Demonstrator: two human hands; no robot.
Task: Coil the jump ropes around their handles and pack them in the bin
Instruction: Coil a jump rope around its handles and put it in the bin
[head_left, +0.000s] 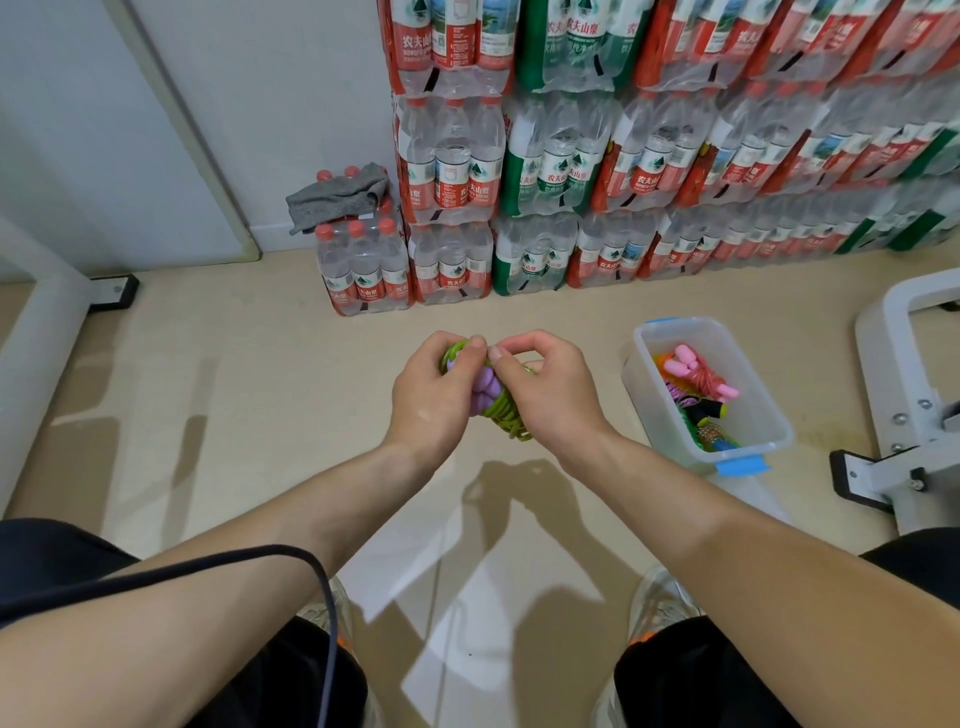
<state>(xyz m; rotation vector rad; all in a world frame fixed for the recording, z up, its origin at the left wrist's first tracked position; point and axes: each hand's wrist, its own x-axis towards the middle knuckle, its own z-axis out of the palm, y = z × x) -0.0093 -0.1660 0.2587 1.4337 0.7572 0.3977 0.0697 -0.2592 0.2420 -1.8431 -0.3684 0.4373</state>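
Observation:
Between my two hands, above the floor at mid-frame, is a green jump rope (506, 415) wound around its purple handles (487, 393). My left hand (434, 395) grips the bundle from the left, its fingers curled over a green loop at the top. My right hand (545, 397) grips it from the right, thumb and fingers pinching the rope near the top. To the right on the floor stands a clear plastic bin (748, 431) with blue clips; it holds a coiled red rope with pink handles (701, 376) and other coiled ropes.
Shrink-wrapped packs of water bottles (571, 171) are stacked along the far wall, with a grey cloth (340, 195) on one low pack. White metal frame legs (904, 415) stand right of the bin and at far left. A dark cable (322, 597) hangs over my left forearm.

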